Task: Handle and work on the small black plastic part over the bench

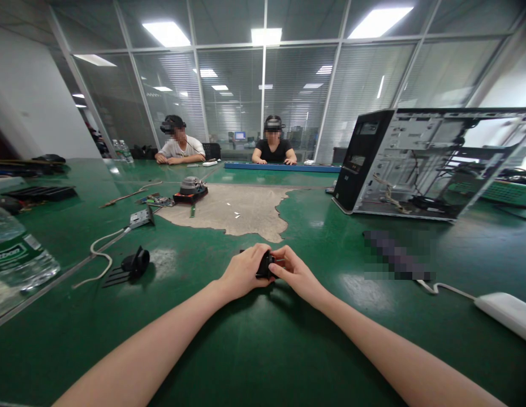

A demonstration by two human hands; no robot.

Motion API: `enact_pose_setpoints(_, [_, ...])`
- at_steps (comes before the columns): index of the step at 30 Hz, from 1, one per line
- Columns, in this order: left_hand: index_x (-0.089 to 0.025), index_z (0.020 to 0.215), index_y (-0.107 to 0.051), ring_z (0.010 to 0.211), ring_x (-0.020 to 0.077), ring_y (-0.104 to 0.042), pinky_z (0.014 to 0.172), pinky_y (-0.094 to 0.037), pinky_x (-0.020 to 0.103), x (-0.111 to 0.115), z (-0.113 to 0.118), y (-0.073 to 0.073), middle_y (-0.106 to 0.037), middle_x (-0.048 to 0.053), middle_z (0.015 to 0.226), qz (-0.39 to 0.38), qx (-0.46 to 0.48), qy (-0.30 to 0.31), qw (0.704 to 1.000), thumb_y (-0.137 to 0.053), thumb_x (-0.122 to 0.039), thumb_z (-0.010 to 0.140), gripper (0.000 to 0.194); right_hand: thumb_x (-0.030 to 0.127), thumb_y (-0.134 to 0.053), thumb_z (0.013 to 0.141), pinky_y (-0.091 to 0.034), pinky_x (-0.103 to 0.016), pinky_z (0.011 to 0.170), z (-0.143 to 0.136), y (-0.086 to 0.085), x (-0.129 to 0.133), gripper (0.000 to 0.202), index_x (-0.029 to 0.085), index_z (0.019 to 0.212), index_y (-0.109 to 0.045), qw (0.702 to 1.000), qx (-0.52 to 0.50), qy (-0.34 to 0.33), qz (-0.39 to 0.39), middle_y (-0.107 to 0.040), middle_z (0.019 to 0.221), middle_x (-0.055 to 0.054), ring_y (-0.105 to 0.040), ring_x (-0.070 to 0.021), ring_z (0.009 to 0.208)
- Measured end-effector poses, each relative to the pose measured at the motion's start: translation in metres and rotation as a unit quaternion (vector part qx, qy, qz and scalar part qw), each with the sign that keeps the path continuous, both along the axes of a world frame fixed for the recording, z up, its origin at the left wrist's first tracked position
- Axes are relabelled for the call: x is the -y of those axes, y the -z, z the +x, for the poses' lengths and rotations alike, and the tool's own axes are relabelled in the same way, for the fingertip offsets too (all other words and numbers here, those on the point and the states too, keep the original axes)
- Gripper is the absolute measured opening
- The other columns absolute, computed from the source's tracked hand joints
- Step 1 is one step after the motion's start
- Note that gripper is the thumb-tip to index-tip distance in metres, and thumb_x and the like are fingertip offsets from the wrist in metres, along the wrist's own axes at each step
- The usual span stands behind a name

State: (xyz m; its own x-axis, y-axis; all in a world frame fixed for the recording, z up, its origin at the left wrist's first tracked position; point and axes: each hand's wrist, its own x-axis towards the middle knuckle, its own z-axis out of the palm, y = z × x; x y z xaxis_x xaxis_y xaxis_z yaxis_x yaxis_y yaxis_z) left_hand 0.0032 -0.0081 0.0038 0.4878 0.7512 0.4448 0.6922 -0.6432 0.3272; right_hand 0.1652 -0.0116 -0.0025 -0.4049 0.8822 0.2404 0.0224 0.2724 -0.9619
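Near the middle of the green table, my left hand is wrapped round a small dark part, black and boxy where it shows. My fingers cover most of it, so its kind cannot be made out. From the other side my right hand pinches the part's right end with thumb and fingertips. A bit of red shows between those fingers. Left of my hands lies a black plastic piece with a round collar and slats.
An open computer case stands at right, near a blurred purple object and a white power strip. A water bottle is at left. A heatsink fan sits beyond, beside a bare tan patch. Two people sit opposite.
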Motion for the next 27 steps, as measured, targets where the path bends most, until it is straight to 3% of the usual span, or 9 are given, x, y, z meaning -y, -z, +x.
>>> enact_pose_setpoints(7, [-0.024, 0.117, -0.033, 0.097, 0.0217, -0.051, 0.080, -0.042, 0.034, -0.0002, -0.0004, 0.0005, -0.052, 0.004, 0.108, -0.005, 0.002, 0.000, 1.000, -0.062, -0.031, 0.065, 0.060, 0.031, -0.055, 0.073, -0.047, -0.030, 0.070, -0.0011, 0.0021, -0.0021, 0.028, 0.020, 0.097, -0.043, 1.000, 0.016, 0.018, 0.000, -0.051, 0.092, -0.004, -0.053, -0.0146, 0.084])
enact_pose_setpoints(17, [-0.023, 0.112, -0.036, 0.091, 0.0207, -0.052, 0.075, -0.044, 0.033, -0.0008, -0.0004, 0.0010, -0.052, 0.004, 0.103, -0.016, -0.014, -0.013, 1.000, -0.061, -0.032, 0.065, 0.054, 0.028, -0.055, 0.074, -0.047, -0.030, 0.072, 0.0001, 0.0014, -0.0008, 0.021, 0.020, 0.091, -0.046, 0.999, 0.030, 0.005, 0.011, -0.053, 0.089, -0.002, -0.054, -0.0147, 0.084])
enact_pose_setpoints(27, [-0.020, 0.111, -0.037, 0.086, 0.0211, -0.043, 0.077, -0.039, 0.035, -0.0005, -0.0012, -0.0011, -0.053, 0.004, 0.103, 0.038, -0.054, -0.006, 0.998, -0.064, -0.029, 0.062, 0.056, 0.029, -0.054, 0.076, -0.048, -0.029, 0.072, 0.0002, 0.0036, 0.0004, 0.021, 0.020, 0.092, -0.045, 0.999, 0.024, -0.005, 0.023, -0.053, 0.089, -0.002, -0.054, -0.0136, 0.084])
